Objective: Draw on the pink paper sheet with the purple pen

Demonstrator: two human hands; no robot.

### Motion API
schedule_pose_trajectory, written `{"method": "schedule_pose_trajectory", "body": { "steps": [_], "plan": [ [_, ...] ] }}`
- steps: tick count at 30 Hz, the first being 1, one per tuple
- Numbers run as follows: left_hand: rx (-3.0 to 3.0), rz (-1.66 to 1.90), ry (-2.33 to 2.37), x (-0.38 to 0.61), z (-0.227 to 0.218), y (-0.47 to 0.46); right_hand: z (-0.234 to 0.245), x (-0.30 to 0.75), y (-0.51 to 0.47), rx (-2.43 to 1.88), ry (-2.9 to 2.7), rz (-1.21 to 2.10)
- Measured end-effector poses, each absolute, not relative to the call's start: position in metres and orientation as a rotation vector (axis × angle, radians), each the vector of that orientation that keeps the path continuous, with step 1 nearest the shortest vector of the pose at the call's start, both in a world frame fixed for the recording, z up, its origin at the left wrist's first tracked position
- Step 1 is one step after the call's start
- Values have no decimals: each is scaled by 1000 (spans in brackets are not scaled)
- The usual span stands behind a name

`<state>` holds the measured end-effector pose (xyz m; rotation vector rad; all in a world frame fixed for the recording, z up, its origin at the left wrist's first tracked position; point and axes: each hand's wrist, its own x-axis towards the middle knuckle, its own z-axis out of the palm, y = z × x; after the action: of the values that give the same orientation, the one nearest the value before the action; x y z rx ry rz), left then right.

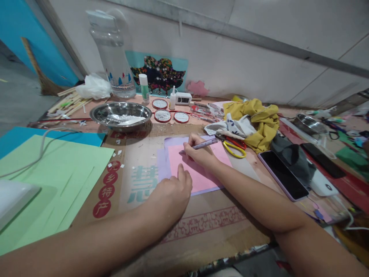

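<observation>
Over pink paper, pen nearly crosswise, tip leftward, exact contact unclear.

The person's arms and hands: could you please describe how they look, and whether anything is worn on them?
The left arm and right arm are bare to the picture's edge, with no sleeves in view. Neither the left hand nor the right hand wears a glove. No watch, bracelet or ring shows.

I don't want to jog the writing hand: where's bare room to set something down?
Bare cardboard shows nearest the person, between the forearms; another patch, scraps aside, lies between steel bowl, green sheets and purple paper. Crowded: right, around the purple-edged phone and yellow cloth.
</observation>
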<state>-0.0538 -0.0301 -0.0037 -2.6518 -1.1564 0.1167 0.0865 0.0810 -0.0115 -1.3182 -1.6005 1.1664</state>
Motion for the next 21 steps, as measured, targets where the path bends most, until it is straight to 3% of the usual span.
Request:
{"method": "schedule_pose_trajectory", "body": {
  "steps": [21],
  "plan": [
    [-2661,105,-1170,-53,-6,-30,-8,84,76,-1287,-1516,1260]
  ]
}}
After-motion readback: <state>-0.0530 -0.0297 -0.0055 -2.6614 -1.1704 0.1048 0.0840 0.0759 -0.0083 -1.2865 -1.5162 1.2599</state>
